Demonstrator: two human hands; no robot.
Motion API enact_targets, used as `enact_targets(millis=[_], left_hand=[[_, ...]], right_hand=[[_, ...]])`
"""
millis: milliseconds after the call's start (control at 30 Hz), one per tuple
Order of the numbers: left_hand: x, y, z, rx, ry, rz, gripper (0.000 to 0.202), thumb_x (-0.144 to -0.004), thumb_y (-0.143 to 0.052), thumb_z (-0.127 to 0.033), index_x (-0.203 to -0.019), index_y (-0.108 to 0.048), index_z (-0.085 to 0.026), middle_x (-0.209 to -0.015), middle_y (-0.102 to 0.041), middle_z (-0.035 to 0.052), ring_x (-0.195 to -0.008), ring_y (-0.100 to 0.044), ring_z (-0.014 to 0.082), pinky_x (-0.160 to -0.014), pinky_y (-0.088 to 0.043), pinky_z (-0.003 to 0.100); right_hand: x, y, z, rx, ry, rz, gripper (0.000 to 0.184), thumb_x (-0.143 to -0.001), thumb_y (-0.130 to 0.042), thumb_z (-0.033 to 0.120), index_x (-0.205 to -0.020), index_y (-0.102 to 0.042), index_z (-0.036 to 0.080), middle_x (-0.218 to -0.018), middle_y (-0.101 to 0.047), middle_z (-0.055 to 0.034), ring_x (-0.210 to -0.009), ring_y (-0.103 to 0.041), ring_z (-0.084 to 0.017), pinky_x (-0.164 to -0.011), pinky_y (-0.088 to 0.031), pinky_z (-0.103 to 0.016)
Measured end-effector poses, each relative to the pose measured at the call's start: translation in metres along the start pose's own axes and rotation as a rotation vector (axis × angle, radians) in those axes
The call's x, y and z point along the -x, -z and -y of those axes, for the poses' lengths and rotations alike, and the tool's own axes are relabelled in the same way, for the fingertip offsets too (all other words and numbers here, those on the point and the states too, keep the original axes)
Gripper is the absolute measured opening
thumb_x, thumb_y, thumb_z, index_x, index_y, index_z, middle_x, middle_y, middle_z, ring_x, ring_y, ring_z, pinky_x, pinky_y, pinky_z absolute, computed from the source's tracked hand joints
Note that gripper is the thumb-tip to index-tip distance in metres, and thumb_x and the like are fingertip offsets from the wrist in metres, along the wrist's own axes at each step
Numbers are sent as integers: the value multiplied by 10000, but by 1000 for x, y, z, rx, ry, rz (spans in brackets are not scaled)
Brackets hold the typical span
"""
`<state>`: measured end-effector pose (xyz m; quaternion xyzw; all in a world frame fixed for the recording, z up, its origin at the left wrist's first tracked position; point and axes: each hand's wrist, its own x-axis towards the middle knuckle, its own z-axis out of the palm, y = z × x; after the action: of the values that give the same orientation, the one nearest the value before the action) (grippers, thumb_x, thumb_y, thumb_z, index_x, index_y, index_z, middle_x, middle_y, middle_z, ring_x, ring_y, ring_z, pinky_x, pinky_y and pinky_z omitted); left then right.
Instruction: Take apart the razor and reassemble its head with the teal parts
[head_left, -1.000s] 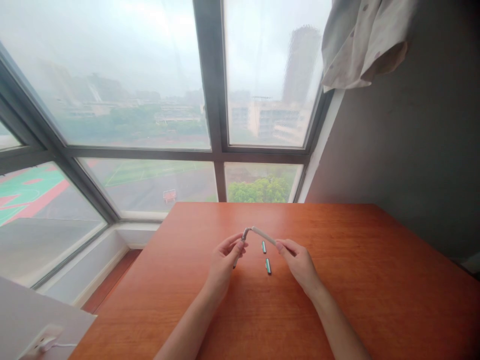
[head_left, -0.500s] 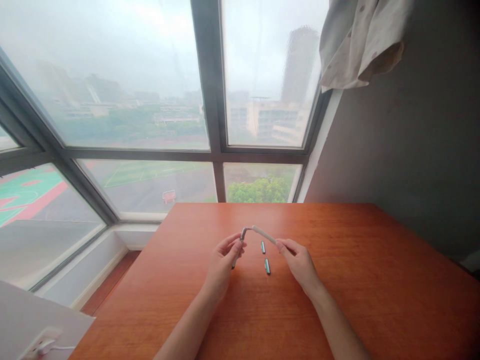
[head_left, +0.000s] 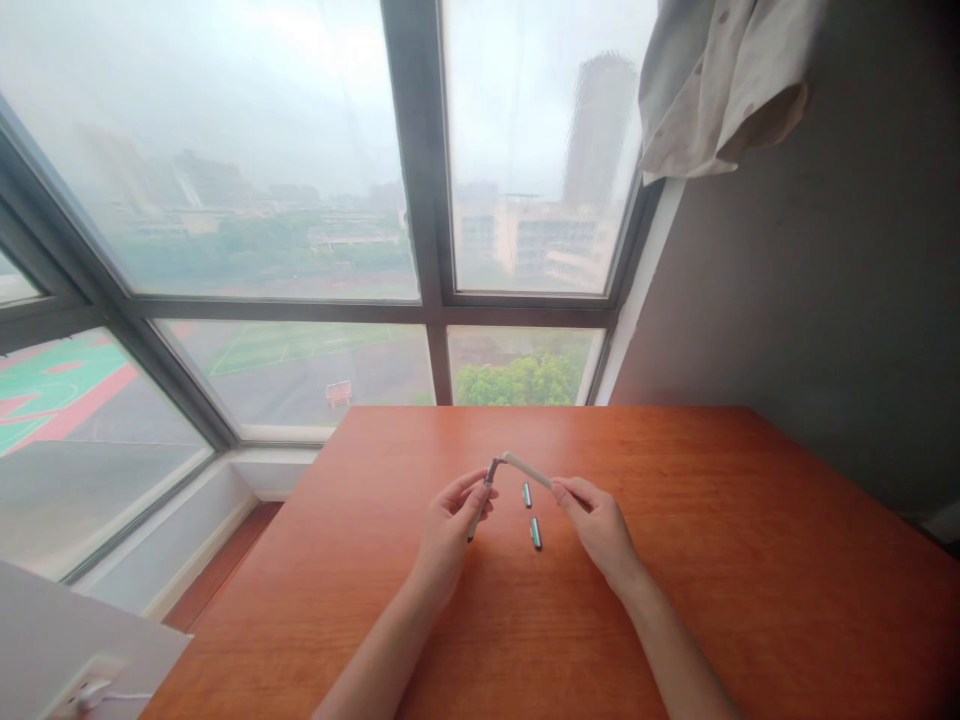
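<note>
My left hand is closed in a pinch on a slim razor handle. Its bent metal neck points up and to the right, while its dark lower end shows below my fingers. A pale, straight stick is pinched at its near end by my right hand. The far tip of that stick is at the razor handle's neck; whether they touch I cannot tell. Beneath and between my hands, two small dark razor cartridges with light green strips lie on the table, one farther away than the other.
The brown wooden table reaches to large windows with grey frames. A pale cloth hangs at the upper right beside a dark wall. At the lower left, a plug sits in a wall socket.
The razor handle has turned a little in my left hand, so its neck looks straighter and sits slightly more to the right. My right hand and the cartridges have hardly shifted.
</note>
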<state>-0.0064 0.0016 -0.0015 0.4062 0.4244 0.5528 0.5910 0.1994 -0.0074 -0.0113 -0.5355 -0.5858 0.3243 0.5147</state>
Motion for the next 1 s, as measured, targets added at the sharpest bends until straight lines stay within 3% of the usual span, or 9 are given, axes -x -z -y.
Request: enact_targets(millis=[633,1000], left_hand=[[0,-3,0,-52,36,58,464,-644,-762,-418,-1009,-713,-136,-765,-708,106,-607,-565,145,-597,-433,258],[-2,1,-1,23,54,29,471,-646,-763,-409,-1029,-702,-142,-792,-701,102,-637,-578,139,-626,-449,260]], right_hand=[[1,0,3,33,38,39,409,-834,-522,521,-860,-724,167,-735,-655,-39,-705,-570,-193,-623,-431,-265],[1,2,1,25,11,39,397,-839,-529,497,-941,-722,166,-849,-694,-66,-799,-597,-225,-673,-442,-287]])
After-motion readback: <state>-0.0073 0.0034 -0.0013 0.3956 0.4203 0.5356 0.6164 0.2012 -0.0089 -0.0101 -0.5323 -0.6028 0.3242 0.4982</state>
